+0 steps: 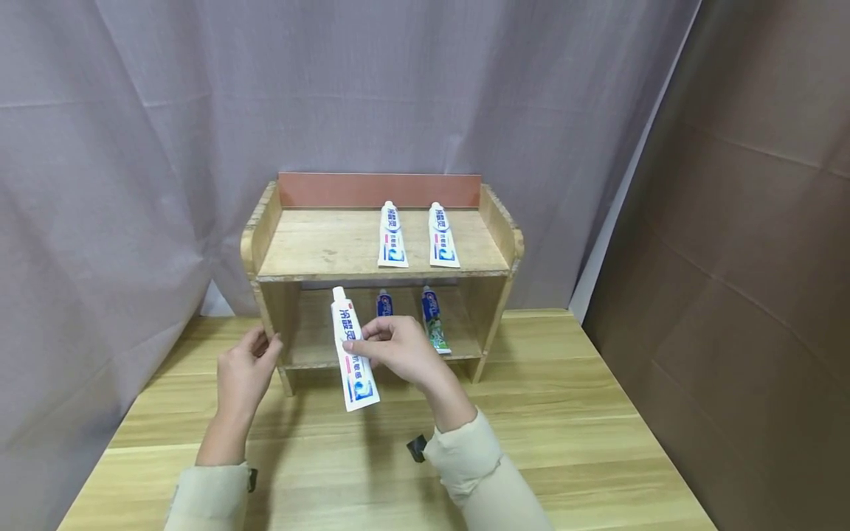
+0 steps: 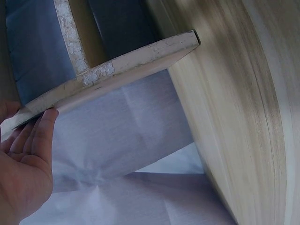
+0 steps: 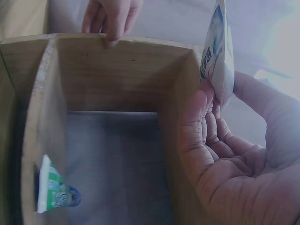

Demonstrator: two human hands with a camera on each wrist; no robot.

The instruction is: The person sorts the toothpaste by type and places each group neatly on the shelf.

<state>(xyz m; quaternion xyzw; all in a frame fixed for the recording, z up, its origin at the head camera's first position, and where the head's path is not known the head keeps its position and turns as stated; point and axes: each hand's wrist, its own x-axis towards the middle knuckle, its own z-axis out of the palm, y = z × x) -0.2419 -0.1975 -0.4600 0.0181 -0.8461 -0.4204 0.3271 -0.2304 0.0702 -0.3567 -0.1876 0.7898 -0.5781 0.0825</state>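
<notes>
My right hand [image 1: 402, 349] pinches a white toothpaste tube [image 1: 346, 369] with blue print in front of the small wooden shelf [image 1: 319, 243], cap end up. In the right wrist view, the tube [image 3: 218, 58] is seen edge-on between thumb and fingers. My left hand [image 1: 244, 369] grips the edge of the shelf's left side panel [image 2: 136, 58], thumb on one face and fingers on the other. Two more white toothpaste tubes [image 1: 392, 240] [image 1: 441, 240] lie side by side on the upper board. On the lower board are two blue toothpaste tubes [image 1: 432, 313] [image 1: 384, 303], one partly hidden by my right hand.
The shelf stands on a wood-grain table [image 1: 558, 413] against a grey curtain [image 1: 372, 88]. A reddish strip [image 1: 378, 190] runs along the shelf's back. A small black patch [image 1: 417, 448] is on the table near my right sleeve. A brown cloth wall [image 1: 737, 243] rises at the right.
</notes>
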